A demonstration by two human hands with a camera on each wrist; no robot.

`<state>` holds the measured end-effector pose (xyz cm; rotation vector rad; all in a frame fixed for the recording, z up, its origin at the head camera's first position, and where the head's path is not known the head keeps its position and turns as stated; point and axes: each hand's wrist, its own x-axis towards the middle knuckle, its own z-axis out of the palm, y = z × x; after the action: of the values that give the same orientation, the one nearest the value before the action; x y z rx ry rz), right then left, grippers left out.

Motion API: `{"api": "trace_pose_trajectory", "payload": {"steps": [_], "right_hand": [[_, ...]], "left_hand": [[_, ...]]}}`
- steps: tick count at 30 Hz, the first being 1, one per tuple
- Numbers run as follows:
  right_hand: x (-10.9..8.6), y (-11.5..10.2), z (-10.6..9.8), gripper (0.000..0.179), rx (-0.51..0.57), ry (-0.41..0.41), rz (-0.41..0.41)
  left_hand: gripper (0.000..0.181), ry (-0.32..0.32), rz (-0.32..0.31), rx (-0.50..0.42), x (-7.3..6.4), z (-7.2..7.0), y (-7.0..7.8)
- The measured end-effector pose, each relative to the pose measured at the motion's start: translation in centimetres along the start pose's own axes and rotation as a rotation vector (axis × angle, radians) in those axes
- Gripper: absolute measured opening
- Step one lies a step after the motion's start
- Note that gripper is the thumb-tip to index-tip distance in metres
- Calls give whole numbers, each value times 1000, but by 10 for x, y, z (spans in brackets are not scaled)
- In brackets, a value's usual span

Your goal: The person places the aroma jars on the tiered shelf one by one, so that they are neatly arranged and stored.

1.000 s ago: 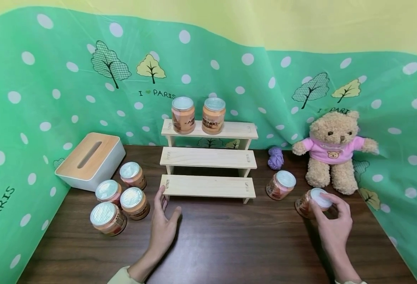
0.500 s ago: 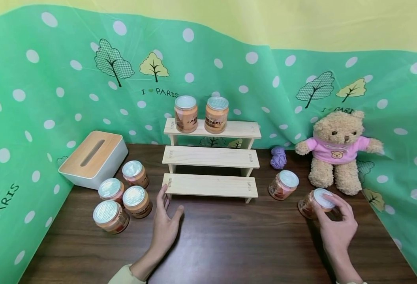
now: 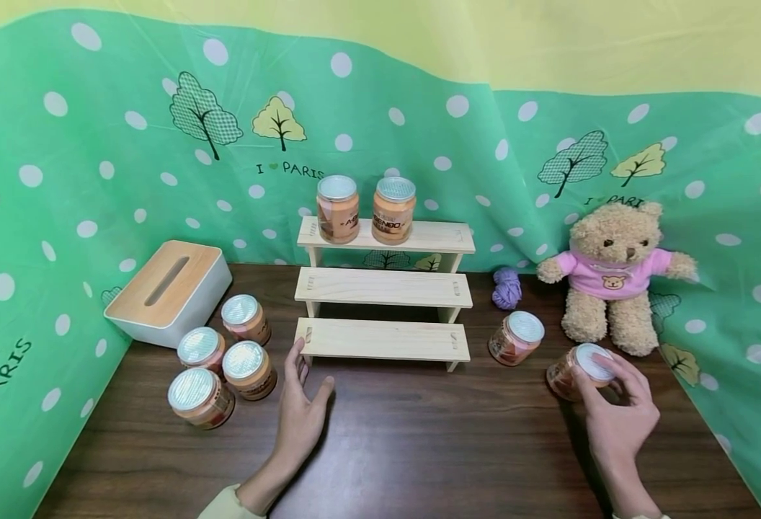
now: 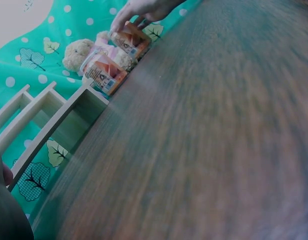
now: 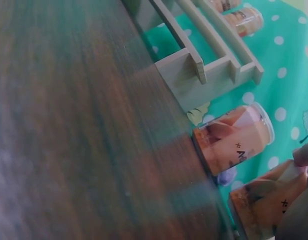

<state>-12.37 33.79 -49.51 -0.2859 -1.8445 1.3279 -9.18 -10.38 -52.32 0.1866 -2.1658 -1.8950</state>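
My right hand (image 3: pixel 620 422) grips a jar with an orange-brown label (image 3: pixel 561 378) around its silver lid, thumb on the near side and fingers across the far side. The jar stands low at the table's right, in front of the teddy bear. Left of it sits a similar jar (image 3: pixel 514 342), also seen in the right wrist view (image 5: pixel 235 139). My left hand (image 3: pixel 301 418) is empty, thumb spread and fingers extended, its fingertips at the left end of the lowest step of a wooden three-step rack (image 3: pixel 380 339). Two more jars (image 3: pixel 338 213) stand on the top step.
Several jars (image 3: pixel 249 370) cluster at the left beside a white tissue box with a wooden lid (image 3: pixel 186 310). A purple yarn skein (image 3: pixel 506 288) lies right of the rack. The teddy bear (image 3: pixel 610 281) in a pink shirt sits against the green dotted cloth at the back right.
The right hand and its jar have shifted slightly to the right, a little farther from the neighbouring jar. My left hand has stayed at the rack's end. The head view swayed a little.
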Motion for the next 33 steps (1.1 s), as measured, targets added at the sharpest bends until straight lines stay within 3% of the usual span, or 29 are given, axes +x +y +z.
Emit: {"api": "trace_pose_trajectory", "payload": {"steps": [8,15,22,29,33], "right_hand": [[-2,-20,0,39,38,58,-30],[-3,-35,-1,36,24,65,-118],[-8,-64,6,31,201,72,-177],[-9,-69,5,30,315,48,-209],[-9,-74,6,31,344,31,-222]], "left_hand": [[82,2,8,-1,0,-1,-1],[83,1,13,-6,-2,-1,-2],[84,20,57,15,-1,-1,-2],[83,-3,10,-5,-1,-1,-2],[83,1,16,-3,0,-1,-2]]}}
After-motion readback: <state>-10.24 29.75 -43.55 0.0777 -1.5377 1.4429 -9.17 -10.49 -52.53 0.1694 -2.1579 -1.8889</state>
